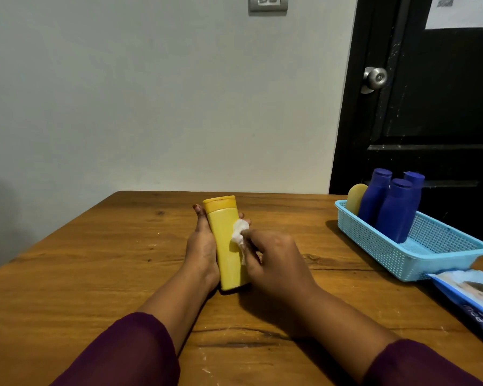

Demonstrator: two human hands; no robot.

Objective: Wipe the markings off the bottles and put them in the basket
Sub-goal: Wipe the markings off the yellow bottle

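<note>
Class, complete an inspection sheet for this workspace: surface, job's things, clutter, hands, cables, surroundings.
Surface: brown wooden table, pale flecks near front edge.
Job's things: yellow plastic bottle with flip cap; crumpled white wipe against its side; light blue plastic mesh basket holding three blue bottles and one pale yellow bottle.
Clutter: blue wipes packet beside the basket.
Hands: left hand grips the yellow bottle; right hand pinches the wipe.
Cables: nothing seen.
Surroundings: grey wall, wall switch, black door with metal knob.

The blue wipes pack (469,299) bears white lettering, seemingly "mee"; the door's paper (463,12) is unreadable.
</note>
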